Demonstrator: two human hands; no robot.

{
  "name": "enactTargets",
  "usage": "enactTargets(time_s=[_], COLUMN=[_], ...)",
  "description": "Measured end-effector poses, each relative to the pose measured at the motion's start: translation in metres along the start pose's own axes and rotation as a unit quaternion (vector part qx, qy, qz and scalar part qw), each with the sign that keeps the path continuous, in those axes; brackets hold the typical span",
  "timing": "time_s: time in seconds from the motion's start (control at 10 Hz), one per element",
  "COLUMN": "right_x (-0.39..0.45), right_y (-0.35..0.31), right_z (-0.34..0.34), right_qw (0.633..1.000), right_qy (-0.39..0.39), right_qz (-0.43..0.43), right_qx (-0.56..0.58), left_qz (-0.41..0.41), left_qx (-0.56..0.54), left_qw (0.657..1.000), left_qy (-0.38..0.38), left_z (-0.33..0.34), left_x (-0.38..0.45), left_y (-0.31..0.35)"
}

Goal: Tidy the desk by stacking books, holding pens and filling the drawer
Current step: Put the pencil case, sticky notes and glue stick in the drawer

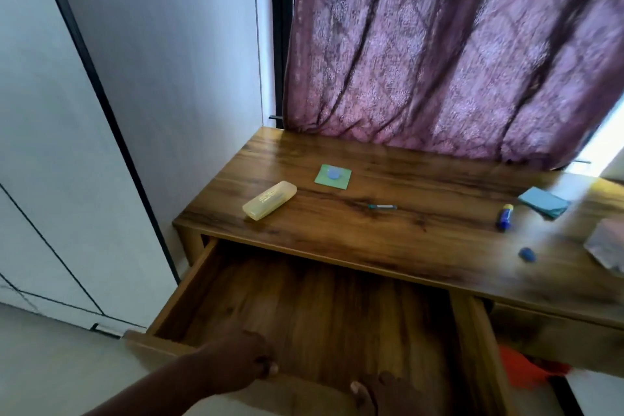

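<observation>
Drawer-filling is the step in hand: the wooden drawer stands pulled out at near left, bare inside. The left hand curls over its front edge, gripping it; the right hand rests there too, its grip unclear. Next, I judge, comes a reach far to the glossy desk for the smooth translucent yellow pencil case or slim pen.

You have one open drawer, one yellow case, one green square, one pen, one glue stick, one blue pad, one blue eraser and two hands.
</observation>
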State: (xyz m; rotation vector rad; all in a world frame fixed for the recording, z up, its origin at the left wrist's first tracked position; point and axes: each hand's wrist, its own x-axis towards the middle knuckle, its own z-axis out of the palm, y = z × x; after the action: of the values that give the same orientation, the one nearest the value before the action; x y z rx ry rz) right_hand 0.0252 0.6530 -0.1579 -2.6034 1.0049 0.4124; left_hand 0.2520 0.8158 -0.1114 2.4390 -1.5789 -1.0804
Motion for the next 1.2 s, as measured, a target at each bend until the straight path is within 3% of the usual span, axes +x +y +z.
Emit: enactTargets(time_s=[0.1,0.2,0.3,0.4,0.5,0.6,0.7,0.8,0.9,1.0,1.2], right_x=[0.017,0.021,0.024,0.046,0.072,0.076,0.112,0.11,0.161,0.204,0.306], right_y=[0.013,0.008,-0.002,0.058,0.149,0.041,0.026,-0.031,-0.056,-0.072,-0.092], right_z=[0.021,0.011,0.012,0.013,0.026,0.054,0.007,-0.097,-0.154,-0.183,-0.217], right_qw=[0.992,0.99,0.991,0.992,0.979,0.985,0.972,0.983,0.979,0.975,0.975], right_qy=[0.118,0.114,0.076,-0.016,-0.161,-0.086,-0.062,-0.057,0.034,0.119,0.182], right_qz=[-0.04,-0.084,-0.075,-0.116,-0.097,-0.125,-0.136,-0.089,-0.079,-0.051,-0.025], right_qx=[-0.027,-0.009,-0.077,-0.036,0.084,0.081,0.179,0.148,0.184,0.178,0.125], left_qz=[-0.016,-0.034,-0.039,-0.034,-0.014,0.001,0.014,0.019,0.027,0.017,-0.009], left_qx=[-0.023,-0.054,-0.077,-0.078,-0.039,0.014,0.012,0.043,0.063,0.073,0.084], left_qw=[1.0,0.998,0.996,0.996,0.999,0.997,0.983,0.962,0.945,0.946,0.956], left_qy=[-0.002,-0.012,-0.01,-0.005,0.012,0.082,0.184,0.269,0.32,0.315,0.279], left_z=[-0.002,-0.002,-0.001,-0.003,-0.007,-0.05,-0.103,-0.156,-0.193,-0.218,-0.227], left_x=[-0.008,-0.014,-0.015,-0.014,-0.01,-0.002,0.019,0.053,0.09,0.112,0.158], left_y=[0.005,0.013,0.011,0.014,0.0,0.003,-0.011,-0.03,-0.047,-0.048,-0.052])
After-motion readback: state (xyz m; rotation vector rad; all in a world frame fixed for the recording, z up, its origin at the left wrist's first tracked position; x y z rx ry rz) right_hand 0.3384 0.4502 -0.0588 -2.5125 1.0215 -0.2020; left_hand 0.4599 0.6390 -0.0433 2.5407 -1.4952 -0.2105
